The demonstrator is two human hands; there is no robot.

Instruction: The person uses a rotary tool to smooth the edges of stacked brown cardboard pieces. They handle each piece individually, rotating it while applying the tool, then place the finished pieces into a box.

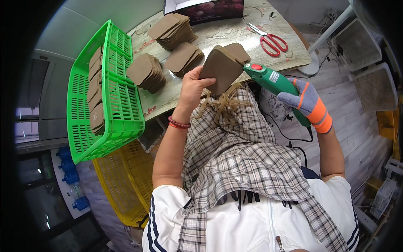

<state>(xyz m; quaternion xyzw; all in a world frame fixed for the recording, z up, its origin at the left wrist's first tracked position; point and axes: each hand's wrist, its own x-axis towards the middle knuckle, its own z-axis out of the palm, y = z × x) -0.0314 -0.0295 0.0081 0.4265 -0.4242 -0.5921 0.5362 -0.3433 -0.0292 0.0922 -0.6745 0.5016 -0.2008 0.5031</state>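
My bare left hand (192, 90), a beaded bracelet at its wrist, pinches a flat brown rounded-corner pad (221, 69) by its near left edge. My right hand (303, 100), in a grey and orange glove, is wrapped round a green corded power tool (268, 79) with a red switch. The tool's tip is at the pad's right edge; whether it touches cannot be made out. Another brown pad (238, 51) shows behind the held one. Thin tan offcut strips (226, 104) lie in a tangle on my checked apron, below the pad.
Stacks of similar brown pads (147, 72) stand on the table (210, 35). Red-handled scissors (273, 44) lie at its right. A green crate (126, 92) with more pads is at the left, above a yellow crate (121, 180). A dark box (210, 11) sits at the back.
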